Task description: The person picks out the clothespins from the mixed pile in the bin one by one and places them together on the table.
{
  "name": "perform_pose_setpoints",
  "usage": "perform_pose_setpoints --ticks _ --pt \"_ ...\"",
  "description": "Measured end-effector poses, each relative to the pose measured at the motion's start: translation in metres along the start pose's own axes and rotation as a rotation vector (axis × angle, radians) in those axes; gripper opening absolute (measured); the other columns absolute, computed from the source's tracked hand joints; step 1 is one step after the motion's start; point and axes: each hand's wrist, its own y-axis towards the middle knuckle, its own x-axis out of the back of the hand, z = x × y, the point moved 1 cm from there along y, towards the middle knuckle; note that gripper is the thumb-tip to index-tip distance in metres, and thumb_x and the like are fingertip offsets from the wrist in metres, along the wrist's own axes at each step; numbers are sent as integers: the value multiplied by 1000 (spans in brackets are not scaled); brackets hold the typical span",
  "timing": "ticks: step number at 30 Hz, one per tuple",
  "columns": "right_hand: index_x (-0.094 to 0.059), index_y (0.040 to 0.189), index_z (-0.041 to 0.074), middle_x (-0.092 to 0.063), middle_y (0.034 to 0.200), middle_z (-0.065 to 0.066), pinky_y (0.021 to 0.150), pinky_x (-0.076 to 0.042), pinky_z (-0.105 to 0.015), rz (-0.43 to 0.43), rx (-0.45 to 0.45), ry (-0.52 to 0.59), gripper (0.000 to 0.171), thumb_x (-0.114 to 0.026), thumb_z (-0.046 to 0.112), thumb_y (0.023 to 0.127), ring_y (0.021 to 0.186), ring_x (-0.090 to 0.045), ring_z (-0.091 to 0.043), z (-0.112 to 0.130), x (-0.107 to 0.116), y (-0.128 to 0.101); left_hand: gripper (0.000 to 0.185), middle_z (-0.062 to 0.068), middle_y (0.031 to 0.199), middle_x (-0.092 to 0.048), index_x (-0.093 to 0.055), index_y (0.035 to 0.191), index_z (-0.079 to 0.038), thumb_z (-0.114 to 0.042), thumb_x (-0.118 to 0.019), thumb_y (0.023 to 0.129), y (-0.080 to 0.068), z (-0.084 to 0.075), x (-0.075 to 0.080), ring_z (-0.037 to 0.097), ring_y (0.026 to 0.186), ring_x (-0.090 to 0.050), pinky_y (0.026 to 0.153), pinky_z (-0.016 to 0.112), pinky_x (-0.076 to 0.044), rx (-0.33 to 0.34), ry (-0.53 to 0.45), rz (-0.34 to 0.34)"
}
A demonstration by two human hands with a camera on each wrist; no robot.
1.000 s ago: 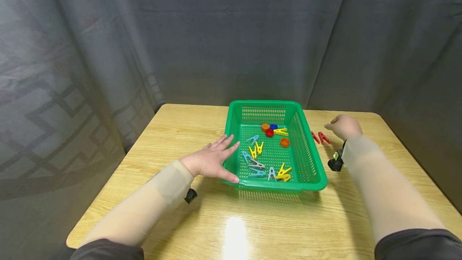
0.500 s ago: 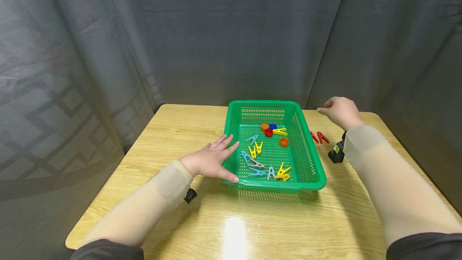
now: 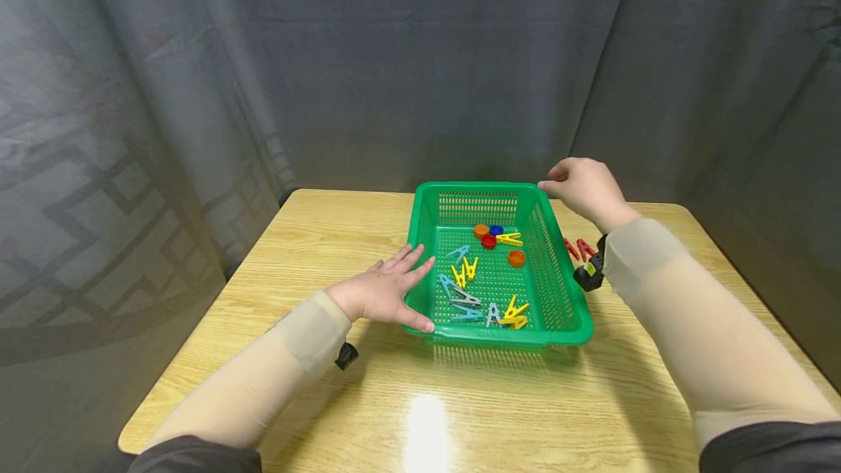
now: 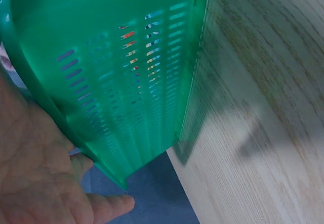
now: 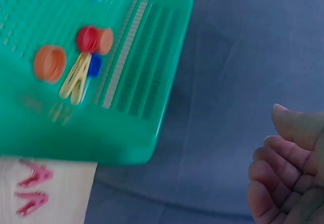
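A green plastic basket (image 3: 565,290) stands on the table with several clothespins and bottle caps inside. My left hand (image 3: 388,289) lies with spread, straight fingers over its near left rim; the left wrist view has the palm beside that rim. My right hand (image 3: 587,188) hovers by the far right corner, its fingers loosely bent and nothing between them in the right wrist view. Two red clothespins (image 3: 580,249) lie on the table just right of the basket. Inside are yellow clothespins (image 3: 471,268), blue ones (image 3: 459,252), an orange cap (image 3: 516,259) and a red cap (image 3: 489,241).
The wooden table (image 3: 315,239) extends on both sides of the basket. A dark grey curtain (image 3: 420,79) hangs behind the table's far edge and along the sides. Glare lies on the near part of the tabletop.
My right hand has risen from beside the red clothespins and moved away and left to the basket's far right corner. The left hand stays in place on the rim.
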Motion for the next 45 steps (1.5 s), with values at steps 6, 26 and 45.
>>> perform_pose_setpoints --ticks 6,26,45 --pt "-63 115 -2 -62 114 -21 87 -46 -51 13 83 -11 37 -63 29 94 99 -55 -36 26 -14 3 113 -1 160 15 -4 156 -24 -77 -60 73 1 0 0 21 146 15 112 61 -9 1 3 8" --pt "-63 122 1 -64 117 -16 90 -47 -46 234 207 -20 37 -66 22 92 105 -60 -30 36 -96 22 114 -1 160 15 -4 156 -23 -77 -60 73 1 0 0 22 146 15 112 60 -9 1 -3 8" --pt "-61 128 2 -57 132 -16 98 -44 -46 599 254 -160 37 -64 14 93 124 -51 -35 10 -145 18 114 -4 159 16 -2 156 -26 -78 -60 72 0 1 -2 19 145 16 112 59 -9 11 3 6"
